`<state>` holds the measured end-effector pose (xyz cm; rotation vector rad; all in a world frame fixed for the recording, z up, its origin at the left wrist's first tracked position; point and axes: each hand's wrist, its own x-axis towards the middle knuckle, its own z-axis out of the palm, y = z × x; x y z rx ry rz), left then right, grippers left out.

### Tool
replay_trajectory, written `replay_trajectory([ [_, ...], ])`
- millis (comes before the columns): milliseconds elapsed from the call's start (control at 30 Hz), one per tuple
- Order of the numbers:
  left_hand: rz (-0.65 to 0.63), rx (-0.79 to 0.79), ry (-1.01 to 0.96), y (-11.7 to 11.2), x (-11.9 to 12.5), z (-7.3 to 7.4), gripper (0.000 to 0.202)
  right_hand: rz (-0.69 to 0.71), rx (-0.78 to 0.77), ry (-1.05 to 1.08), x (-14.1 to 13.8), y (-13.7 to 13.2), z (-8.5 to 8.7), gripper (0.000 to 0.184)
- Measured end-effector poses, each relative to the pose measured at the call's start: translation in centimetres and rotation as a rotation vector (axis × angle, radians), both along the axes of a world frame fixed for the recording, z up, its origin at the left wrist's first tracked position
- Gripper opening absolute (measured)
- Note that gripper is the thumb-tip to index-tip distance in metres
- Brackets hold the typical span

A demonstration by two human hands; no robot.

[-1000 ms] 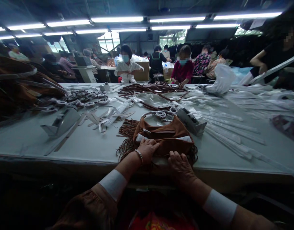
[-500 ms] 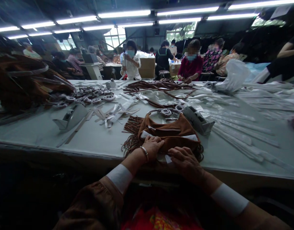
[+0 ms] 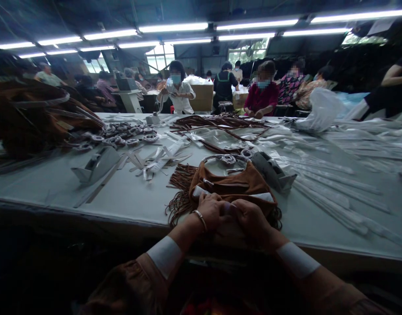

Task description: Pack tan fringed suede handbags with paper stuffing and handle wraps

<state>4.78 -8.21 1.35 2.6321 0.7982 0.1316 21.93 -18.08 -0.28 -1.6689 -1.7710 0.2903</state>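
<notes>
Obs.: brown fringed bag (image 3: pixel 233 183) lies flat on the counter (image 3: pixel 128 199), close to the near edge, its handle end pointing away from the person.

Left hand (image 3: pixel 211 211) and right hand (image 3: pixel 249 217) rest side by side, touching each other, on the bag's near edge. Fingers of both are curled down and drawn together on the suede. Cannot tell whether they pinch something or only press.

Progress (judged): the handle (image 3: pixel 227 158) at the far end of the bag is already wound in pale wrap. A white strip (image 3: pixel 264 197) lies across the bag's front. The body and the fringe (image 3: pixel 179 188) on the bag's left are still bare, so the covering work looks part done.

Surroundings, all relative to the bag:
- tape dispenser (image 3: pixel 275 171) just beside its far right corner
- second dispenser (image 3: pixel 96 164) well to its left
- cut white strips (image 3: pixel 158 157) to its far left
- wrapped rings (image 3: pixel 122 133) beyond those
- long clear sleeves (image 3: pixel 335 188) to its right
- loose brown straps (image 3: pixel 217 121) beyond it
- stack of brown bags (image 3: pixel 30 113) far left

Co-workers sit at the far side, well apart.

Obstruction: only the right-hand dispenser crowds the bag. The fringe spreads loose near the left hand.
</notes>
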Motion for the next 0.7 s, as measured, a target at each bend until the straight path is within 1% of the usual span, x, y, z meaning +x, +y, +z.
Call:
replay_trajectory([
  [67, 0.103, -0.002, -0.059, -0.1, 0.7, -0.9, 0.031, -0.001, 0.017, -0.003, 0.4, 0.6, 0.1, 0.036],
  [133, 0.177, -0.012, -0.112, -0.3, 1.1, -1.7, 0.027, -0.002, 0.024, -0.007, 1.1, 1.2, 0.3, 0.038],
  [200, 0.201, -0.020, -0.150, -0.3, 1.4, -2.1, 0.027, 0.032, 0.032, -0.041, 1.9, 1.8, 0.4, 0.037],
  [233, 0.198, -0.023, -0.165, -0.3, 1.4, -2.1, 0.027, 0.074, 0.035, -0.079, 2.2, 2.0, 0.3, 0.036],
  [333, 0.194, -0.015, -0.198, -0.4, 1.3, -2.1, 0.026, 0.212, 0.032, -0.250, 2.7, 2.2, -0.8, 0.036],
  [367, 0.183, 0.002, -0.209, -0.5, 1.2, -2.1, 0.025, 0.232, 0.022, -0.299, 2.7, 2.2, -1.2, 0.038],
  [433, 0.121, 0.061, -0.232, -0.5, 1.1, -2.2, 0.023, 0.225, -0.010, -0.347, 2.6, 2.1, -1.9, 0.040],
  [500, 0.022, 0.125, -0.259, -0.3, 1.0, -2.7, 0.025, 0.227, -0.040, -0.330, 2.6, 2.1, -1.9, 0.041],
  [567, -0.065, 0.169, -0.283, 0.0, 1.0, -3.5, 0.028, 0.277, -0.077, -0.261, 3.0, 2.5, -1.0, 0.034],
  [633, -0.112, 0.200, -0.321, 0.4, 1.0, -4.6, 0.028, 0.326, -0.160, -0.153, 3.7, 3.3, 0.5, 0.030],
  [667, -0.125, 0.215, -0.349, 0.7, 1.1, -5.3, 0.026, 0.313, -0.200, -0.100, 4.0, 3.9, 1.2, 0.031],
  [700, -0.130, 0.232, -0.380, 0.9, 1.1, -5.9, 0.024, 0.270, -0.217, -0.061, 4.3, 4.6, 1.9, 0.032],
])
